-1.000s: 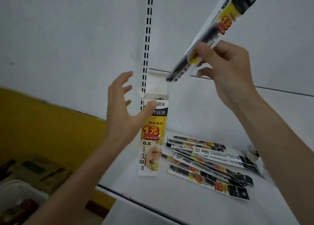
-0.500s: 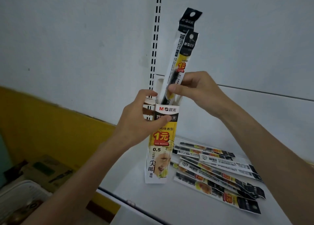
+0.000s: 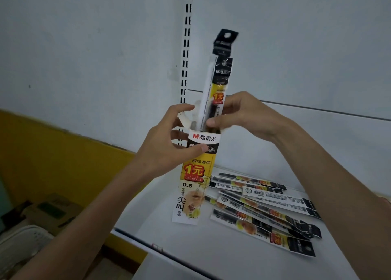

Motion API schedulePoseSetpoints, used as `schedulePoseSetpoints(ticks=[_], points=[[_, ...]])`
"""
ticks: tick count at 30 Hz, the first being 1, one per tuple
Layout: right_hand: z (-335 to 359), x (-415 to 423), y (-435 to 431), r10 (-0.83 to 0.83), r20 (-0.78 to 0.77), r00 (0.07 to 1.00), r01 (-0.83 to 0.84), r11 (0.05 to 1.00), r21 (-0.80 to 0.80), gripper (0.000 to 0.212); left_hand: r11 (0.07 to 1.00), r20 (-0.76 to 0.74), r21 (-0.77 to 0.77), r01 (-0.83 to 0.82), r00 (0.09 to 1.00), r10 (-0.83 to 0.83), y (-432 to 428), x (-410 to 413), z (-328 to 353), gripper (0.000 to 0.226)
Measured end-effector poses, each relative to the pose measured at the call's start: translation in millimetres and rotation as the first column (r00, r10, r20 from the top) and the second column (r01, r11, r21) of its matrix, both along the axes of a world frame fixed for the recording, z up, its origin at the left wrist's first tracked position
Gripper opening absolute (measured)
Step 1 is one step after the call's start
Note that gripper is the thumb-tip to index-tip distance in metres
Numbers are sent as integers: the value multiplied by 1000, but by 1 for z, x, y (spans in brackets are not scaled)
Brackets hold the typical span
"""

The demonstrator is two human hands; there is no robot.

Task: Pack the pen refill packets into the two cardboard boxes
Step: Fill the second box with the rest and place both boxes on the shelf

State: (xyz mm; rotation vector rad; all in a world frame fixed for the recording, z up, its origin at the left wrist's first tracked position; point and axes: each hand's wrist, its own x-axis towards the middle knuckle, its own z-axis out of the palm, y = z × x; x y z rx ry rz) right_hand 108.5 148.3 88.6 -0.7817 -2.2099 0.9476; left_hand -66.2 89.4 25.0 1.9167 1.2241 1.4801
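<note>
Dim, bluish, even light; soft focus, wide-angle bending at edges.

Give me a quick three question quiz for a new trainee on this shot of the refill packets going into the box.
1. True or false: the left hand grips the upright cardboard box.
2. Which hand pinches the packets sticking out of the box's open top? A left, B right, C neither.
3. Fill in: the loose packets lie on the white ____.
Key: 1 true; 2 B, the right hand; 3 shelf.
</note>
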Motion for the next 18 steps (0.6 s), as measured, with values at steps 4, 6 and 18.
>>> schedulePoseSetpoints(ticks=[4,6,18], points=[[2,-2,0,-62,-217,974,63,998,1,20,1000,-6,6,-24,1000,24,0,1,0,73],[0,-5,-3,-80,-229,970,95,994,58,10,1000,3,11,-29,1000,29,0,1,0,75],[-76,51,26,-421,517,746,357,907,223,20,994,50,56,-94,995,91,-4,3,-4,36]])
